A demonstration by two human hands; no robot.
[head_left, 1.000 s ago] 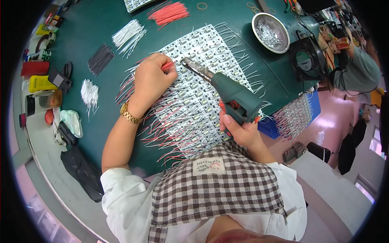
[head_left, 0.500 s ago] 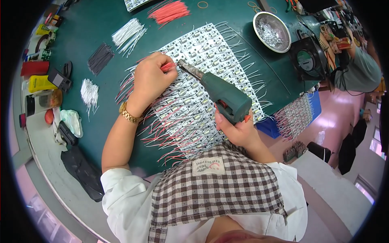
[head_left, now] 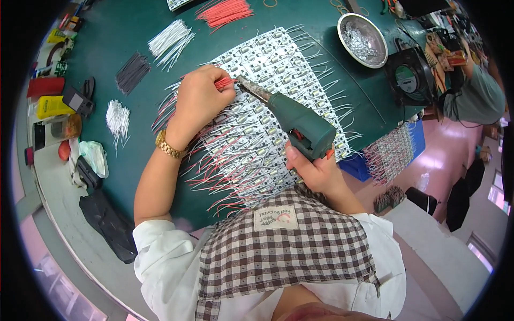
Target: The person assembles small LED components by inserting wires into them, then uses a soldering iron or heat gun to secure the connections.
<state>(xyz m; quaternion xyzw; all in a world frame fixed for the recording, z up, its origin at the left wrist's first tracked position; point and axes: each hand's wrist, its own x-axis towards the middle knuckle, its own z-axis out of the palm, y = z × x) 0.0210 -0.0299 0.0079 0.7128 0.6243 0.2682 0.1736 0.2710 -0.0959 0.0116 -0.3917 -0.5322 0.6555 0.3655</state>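
A large white circuit-board panel (head_left: 279, 44) with rows of small components lies on the green tabletop, with thin red and white wires fringing its edges. My left hand (head_left: 202, 101) is closed in a pinch on red wires (head_left: 225, 82) over the panel's left part. In my right hand (head_left: 317, 170) is a dark green soldering gun (head_left: 304, 122), gripped by its handle. Its metal tip (head_left: 245, 84) points left and down at the board, right beside the ends of the red wires. Whether the tip touches a wire or the board I cannot tell.
Bundles of red wires (head_left: 225, 13), white wires (head_left: 170, 43), black wires (head_left: 133, 73) and short white wires (head_left: 118, 120) lie beyond and left. A metal bowl (head_left: 381, 37) of silvery scraps and a black fan (head_left: 408, 79) stand at right. Another person's arm (head_left: 476, 96) shows there.
Both hands and the soldering gun have shifted very slightly; the red wire ends now reach nearer the tip. The whole view has moved a little.
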